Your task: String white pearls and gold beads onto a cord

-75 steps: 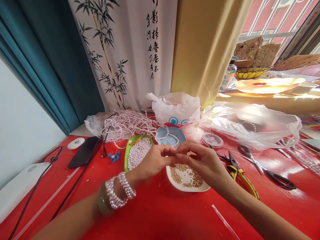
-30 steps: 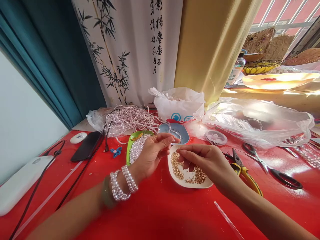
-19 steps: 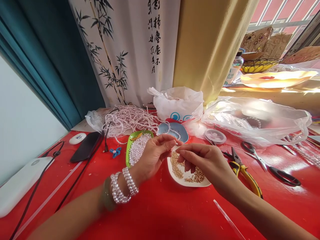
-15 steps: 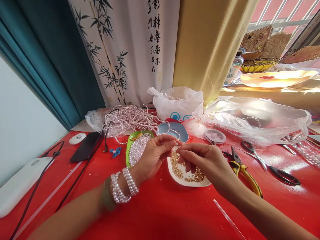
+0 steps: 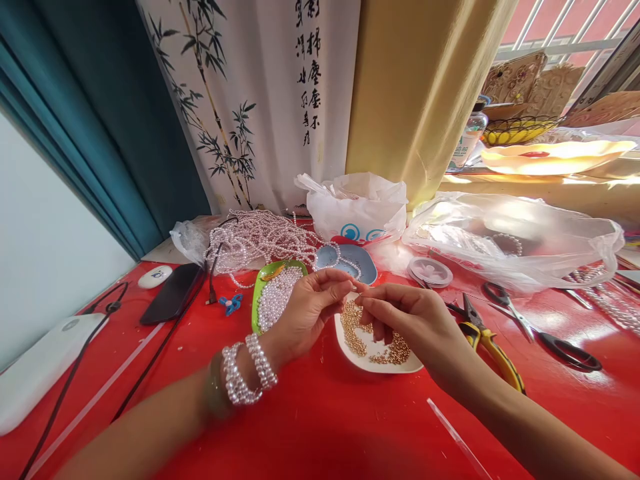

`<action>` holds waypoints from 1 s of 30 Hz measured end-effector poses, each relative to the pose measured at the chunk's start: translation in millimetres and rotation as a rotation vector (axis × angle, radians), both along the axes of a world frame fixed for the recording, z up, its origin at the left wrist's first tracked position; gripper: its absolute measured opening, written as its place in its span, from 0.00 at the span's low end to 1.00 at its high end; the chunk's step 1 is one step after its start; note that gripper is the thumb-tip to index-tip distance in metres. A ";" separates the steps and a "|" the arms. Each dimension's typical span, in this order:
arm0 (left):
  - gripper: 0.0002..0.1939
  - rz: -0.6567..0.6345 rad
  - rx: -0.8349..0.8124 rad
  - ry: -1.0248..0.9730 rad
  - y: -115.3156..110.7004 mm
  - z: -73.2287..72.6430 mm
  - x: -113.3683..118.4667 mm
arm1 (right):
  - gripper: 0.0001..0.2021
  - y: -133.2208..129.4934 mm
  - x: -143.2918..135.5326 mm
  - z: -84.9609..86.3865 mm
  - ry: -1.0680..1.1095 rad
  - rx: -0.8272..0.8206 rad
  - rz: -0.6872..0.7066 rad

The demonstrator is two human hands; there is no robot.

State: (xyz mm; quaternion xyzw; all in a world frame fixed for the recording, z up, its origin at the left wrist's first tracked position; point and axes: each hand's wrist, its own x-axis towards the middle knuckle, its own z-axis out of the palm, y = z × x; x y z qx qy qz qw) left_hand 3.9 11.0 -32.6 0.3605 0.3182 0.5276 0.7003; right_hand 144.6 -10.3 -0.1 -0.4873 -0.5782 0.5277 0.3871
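Observation:
Over the white dish [image 5: 350, 357] of gold beads [image 5: 397, 350], my left hand [image 5: 315, 307] and my right hand [image 5: 413, 317] meet at the fingertips. Both are closed in a pinch. A pale speck shows at the left fingertips, too small to name; whatever the right fingers grip is hidden. A pearl bracelet [image 5: 240, 377] is wound round my left wrist, beside a green bangle [image 5: 216, 383]. Just behind the left hand stands a green tray [image 5: 257, 293] filled with white pearl beads [image 5: 275, 300]. A blue dish [image 5: 367, 265] lies beyond the fingertips.
Pliers [image 5: 490, 347] and scissors [image 5: 533, 330] lie to the right on the red table [image 5: 310, 427]. Pearl strands [image 5: 265, 233] are heaped at the back, near plastic bags [image 5: 357, 207]. A spool [image 5: 430, 272] lies behind the right hand. A phone [image 5: 173, 293] and cables are left.
My right hand has shifted very slightly at the fingertips. My left hand stays in nearly the same place, and the objects on the table have not moved.

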 end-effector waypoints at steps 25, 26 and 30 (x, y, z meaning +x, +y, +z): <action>0.10 -0.254 0.075 0.253 -9.4 -1.5 6.0 | 0.08 17.6 23.7 -4.3 0.237 -0.090 0.219; 0.10 -0.265 0.059 0.243 -9.4 -2.1 6.3 | 0.08 17.4 24.0 -4.1 0.279 -0.099 0.238; 0.11 -0.293 -0.002 0.175 -8.6 -3.4 7.0 | 0.06 16.2 22.7 -3.4 0.404 -0.113 0.272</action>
